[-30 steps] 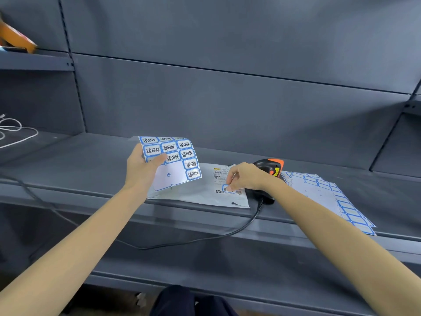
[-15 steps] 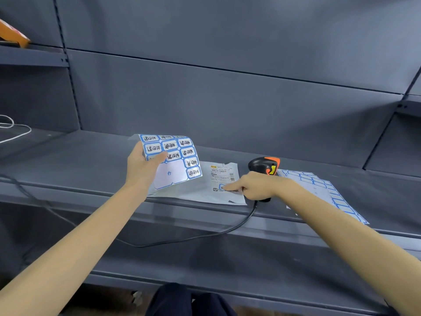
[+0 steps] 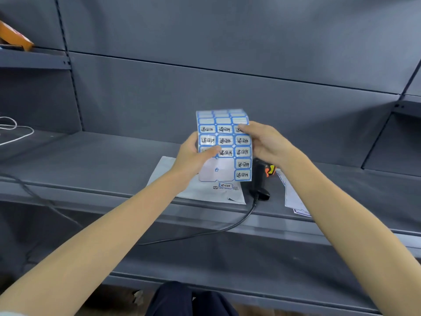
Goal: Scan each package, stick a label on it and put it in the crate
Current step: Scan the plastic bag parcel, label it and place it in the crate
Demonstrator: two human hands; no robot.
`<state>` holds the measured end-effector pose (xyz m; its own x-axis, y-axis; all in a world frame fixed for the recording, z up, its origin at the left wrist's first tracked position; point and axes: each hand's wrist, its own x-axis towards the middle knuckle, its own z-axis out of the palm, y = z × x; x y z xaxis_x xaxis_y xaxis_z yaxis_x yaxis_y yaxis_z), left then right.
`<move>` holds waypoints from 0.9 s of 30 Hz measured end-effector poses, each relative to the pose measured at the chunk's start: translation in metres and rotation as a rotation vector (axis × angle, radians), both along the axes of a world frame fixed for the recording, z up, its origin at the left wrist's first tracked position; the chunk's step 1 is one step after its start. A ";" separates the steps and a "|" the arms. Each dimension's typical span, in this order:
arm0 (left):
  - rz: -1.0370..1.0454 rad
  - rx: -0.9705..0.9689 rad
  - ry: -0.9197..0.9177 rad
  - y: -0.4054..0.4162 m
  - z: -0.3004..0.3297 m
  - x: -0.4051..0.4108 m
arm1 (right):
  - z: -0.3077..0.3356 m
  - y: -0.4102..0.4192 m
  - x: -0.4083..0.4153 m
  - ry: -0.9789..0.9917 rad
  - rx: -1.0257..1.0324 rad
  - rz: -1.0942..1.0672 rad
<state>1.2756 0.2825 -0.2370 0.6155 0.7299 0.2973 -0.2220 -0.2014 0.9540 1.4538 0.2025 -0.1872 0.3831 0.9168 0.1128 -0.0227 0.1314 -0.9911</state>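
A white mailer package lies flat on the grey shelf, with a small blue-edged label stuck near its front edge. Above it I hold up a sheet of blue-bordered labels. My left hand grips the sheet's left edge, thumb across its face. My right hand holds the sheet's right edge, fingertips on its upper right. A black and orange barcode scanner stands on the shelf just right of the package, partly behind the sheet.
More label sheets lie on the shelf to the right, partly under my right forearm. The scanner's black cable hangs over the shelf front. A white cord lies at far left; an orange box sits on the upper-left shelf.
My right hand left the label it pressed onto the package and rose to the sheet's right edge. My left hand brought the sheet rightward and upright, over the package.
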 end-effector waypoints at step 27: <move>0.482 0.070 1.116 0.074 -0.029 -0.035 | -0.090 -0.085 0.116 -0.917 -0.715 -0.943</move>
